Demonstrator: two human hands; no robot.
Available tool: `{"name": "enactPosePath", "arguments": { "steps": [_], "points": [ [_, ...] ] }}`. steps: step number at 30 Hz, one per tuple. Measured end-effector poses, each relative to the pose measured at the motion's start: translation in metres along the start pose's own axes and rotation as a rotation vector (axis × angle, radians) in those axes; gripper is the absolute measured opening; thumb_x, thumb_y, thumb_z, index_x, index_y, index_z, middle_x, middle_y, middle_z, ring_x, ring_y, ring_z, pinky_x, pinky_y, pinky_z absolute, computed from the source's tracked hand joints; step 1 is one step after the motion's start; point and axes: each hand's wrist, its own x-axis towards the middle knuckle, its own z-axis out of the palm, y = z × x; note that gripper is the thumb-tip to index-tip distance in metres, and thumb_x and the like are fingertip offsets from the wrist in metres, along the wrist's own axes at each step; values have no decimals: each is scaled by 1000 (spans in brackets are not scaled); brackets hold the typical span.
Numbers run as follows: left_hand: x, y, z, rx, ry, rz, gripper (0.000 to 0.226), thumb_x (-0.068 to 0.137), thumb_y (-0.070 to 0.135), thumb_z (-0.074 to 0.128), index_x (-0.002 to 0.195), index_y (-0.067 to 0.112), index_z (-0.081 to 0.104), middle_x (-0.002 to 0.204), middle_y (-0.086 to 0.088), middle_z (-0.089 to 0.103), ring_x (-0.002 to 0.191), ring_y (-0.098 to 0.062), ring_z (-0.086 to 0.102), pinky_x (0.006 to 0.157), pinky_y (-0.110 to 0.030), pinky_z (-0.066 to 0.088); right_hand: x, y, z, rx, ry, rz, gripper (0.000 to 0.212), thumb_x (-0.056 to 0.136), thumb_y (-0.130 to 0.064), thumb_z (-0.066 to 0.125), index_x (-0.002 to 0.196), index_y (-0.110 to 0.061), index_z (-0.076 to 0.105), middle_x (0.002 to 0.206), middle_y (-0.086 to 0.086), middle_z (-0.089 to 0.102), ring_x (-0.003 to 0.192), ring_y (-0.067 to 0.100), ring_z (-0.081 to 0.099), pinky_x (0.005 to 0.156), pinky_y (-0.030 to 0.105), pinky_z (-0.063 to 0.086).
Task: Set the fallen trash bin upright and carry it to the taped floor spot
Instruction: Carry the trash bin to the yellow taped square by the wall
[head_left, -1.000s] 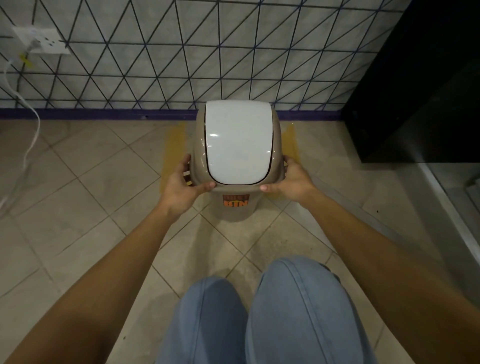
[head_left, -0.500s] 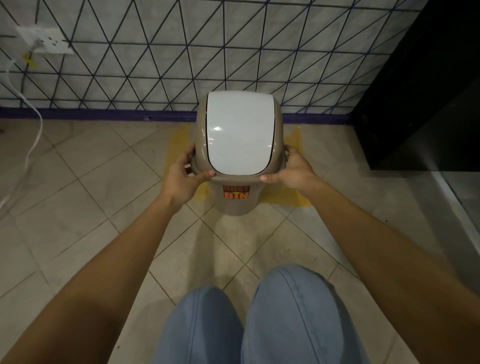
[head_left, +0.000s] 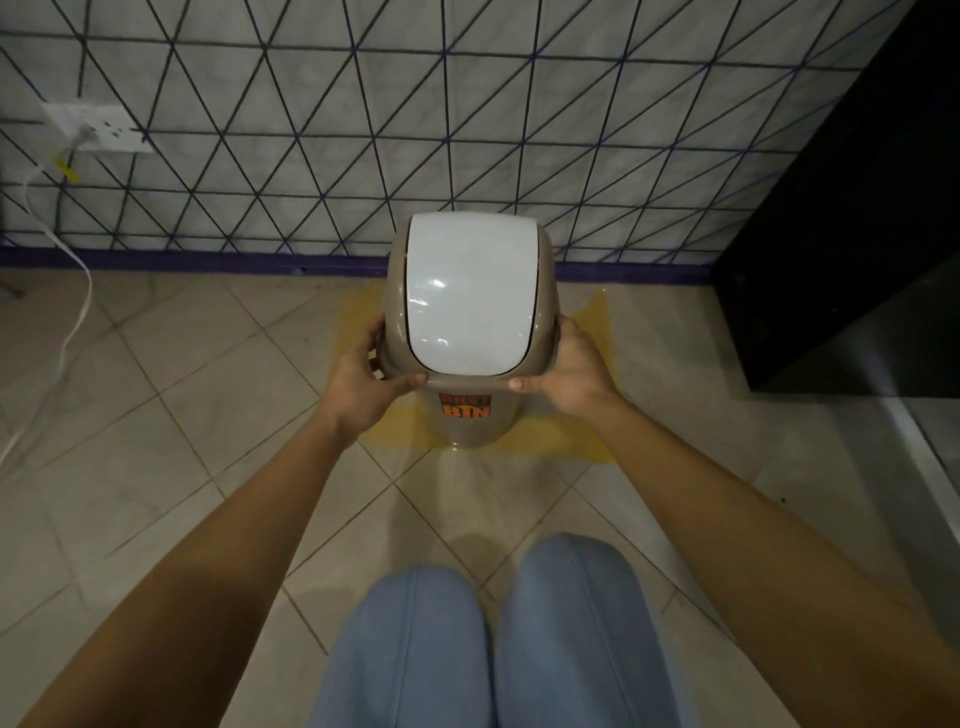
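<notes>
The beige trash bin (head_left: 470, 426) stands upright, with a white swing lid (head_left: 470, 293) and an orange "BIN" label on its front. Its base rests inside the yellow taped floor spot (head_left: 558, 441), close to the wall. My left hand (head_left: 363, 387) grips the rim on the bin's left side, thumb along the front edge. On the opposite side, my right hand (head_left: 571, 376) holds the rim the same way.
A tiled wall with a purple skirting (head_left: 208, 262) runs behind the bin. At the right stands a black cabinet (head_left: 841, 234). A white cable (head_left: 78, 312) hangs from a wall socket (head_left: 96, 127) at left. My knees in blue jeans (head_left: 488, 639) are below.
The bin has moved away from me toward the wall and down onto the yellow taped spot. Both hands stayed on its rim throughout.
</notes>
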Motion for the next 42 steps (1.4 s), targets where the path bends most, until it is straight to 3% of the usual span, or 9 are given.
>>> {"name": "enactPosePath", "arguments": {
  "steps": [17,19,21,25,30,42],
  "points": [
    [68,2,-3,23,19,54,85,71,9,78,143,23,35,138,-4,47,120,-22,52,83,-22,51,57,-19,-5,-60,86,-21,100,56,-18,87,139,-13,32,139,10,41,129,29,41,106,45,37],
    [76,1,-4,63,43,55,89,69,13,80,144,21,33,143,-4,40,126,-22,46,96,-29,48,60,-21,-5,-69,127,-62,107,56,-18,87,142,-16,24,142,10,35,132,28,35,109,42,32],
    [84,2,-5,171,93,97,97,66,19,83,146,21,27,147,-4,31,132,-18,35,107,-30,33,62,-24,-4,-99,163,-132,115,58,-16,86,146,-18,12,146,10,30,136,27,28,110,41,27],
    [93,11,0,350,138,304,102,67,16,82,148,21,21,146,-4,31,131,-11,32,104,-18,29,66,-28,0,-164,168,-230,110,68,-11,79,148,-19,4,150,10,24,139,25,23,113,42,26],
    [106,18,4,425,153,389,97,69,9,80,148,16,23,144,-10,35,132,-21,34,106,-25,29,78,-29,-3,-186,200,-256,103,71,-11,76,148,-18,7,146,11,28,137,26,27,109,38,29],
    [136,32,11,408,125,392,93,72,6,77,148,12,23,146,-12,32,135,-23,31,112,-38,32,106,-43,-12,-234,176,-238,99,77,-8,71,148,-18,3,149,11,23,136,27,28,110,40,29]
  ]
}}
